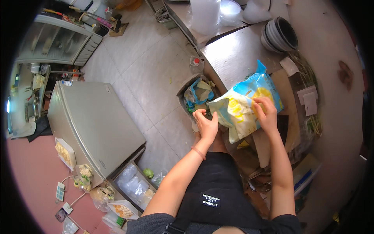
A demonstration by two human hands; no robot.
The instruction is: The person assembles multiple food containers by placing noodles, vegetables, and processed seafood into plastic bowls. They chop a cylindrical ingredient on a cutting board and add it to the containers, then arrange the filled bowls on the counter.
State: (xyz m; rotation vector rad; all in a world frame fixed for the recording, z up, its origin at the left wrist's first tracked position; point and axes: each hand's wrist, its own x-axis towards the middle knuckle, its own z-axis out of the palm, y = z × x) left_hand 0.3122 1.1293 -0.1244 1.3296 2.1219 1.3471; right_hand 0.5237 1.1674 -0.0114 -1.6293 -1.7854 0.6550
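A blue, white and yellow plastic food bag (238, 101) is tilted before me, its torn end towards the left. My right hand (266, 112) pinches the bag's printed front between thumb and fingers. Beside the torn end is my left hand (207, 122), thumb and fingers apart with nothing visible between them. Just beyond that hand, on the floor, stands a grey waste bin (182, 94). Inside the bin lie a crumpled blue wrapper (200, 92) and green vegetable scraps. What the upright bag contains is hidden.
A steel worktable (230, 55) stands ahead, with stacked bowls (280, 35) at its right. Near the bin is a plastic bottle with a red cap (196, 61). On the left is a grey chest freezer (96, 117). A green cabbage (148, 173) lies on the floor.
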